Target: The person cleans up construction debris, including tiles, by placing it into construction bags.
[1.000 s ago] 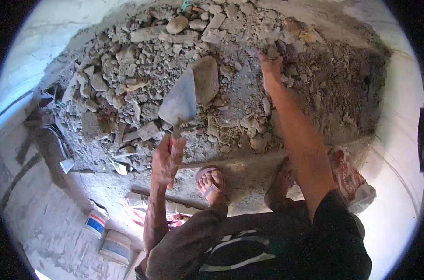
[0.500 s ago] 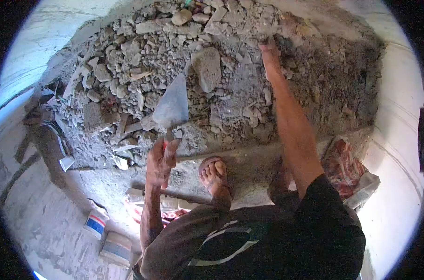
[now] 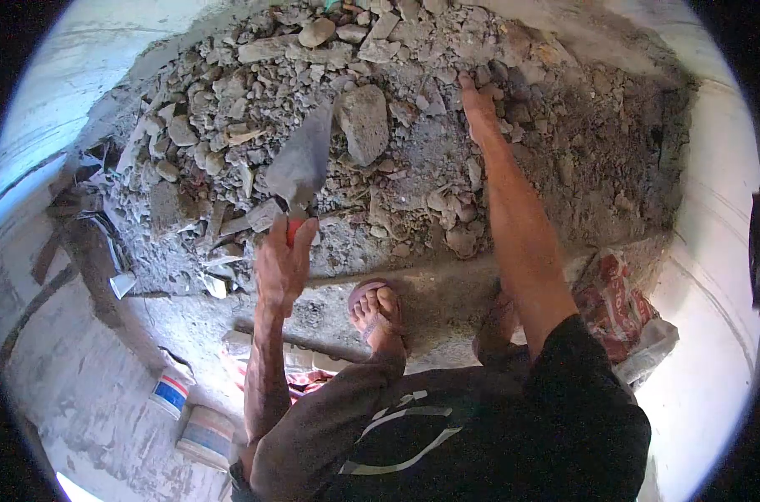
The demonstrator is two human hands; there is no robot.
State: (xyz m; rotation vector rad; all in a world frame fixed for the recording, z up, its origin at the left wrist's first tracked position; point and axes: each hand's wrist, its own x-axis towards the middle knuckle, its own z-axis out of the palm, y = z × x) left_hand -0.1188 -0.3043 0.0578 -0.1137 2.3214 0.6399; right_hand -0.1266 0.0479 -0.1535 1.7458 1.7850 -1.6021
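A trowel (image 3: 303, 155) with a grey pointed blade and a red handle is in my left hand (image 3: 281, 258), its fingers closed round the handle. The blade points up and away over the rubble (image 3: 221, 109), just left of a large flat stone (image 3: 365, 124). My right hand (image 3: 480, 105) reaches farther out, down at the rubble surface beside some grey lumps. Its fingers are partly hidden among the debris, and whether they hold a piece cannot be made out.
Two buckets (image 3: 171, 393) (image 3: 207, 437) stand at the lower left. A white cup (image 3: 122, 284) lies at the rubble's left edge. A red printed sack (image 3: 614, 305) is at the right, by the wall (image 3: 714, 251). My feet (image 3: 378, 314) are on the ledge.
The trowel has tilted, its blade now darker and turned partly edge-on, and my left hand has moved slightly up and left. My right hand has shifted a little left and down, its fingers more spread.
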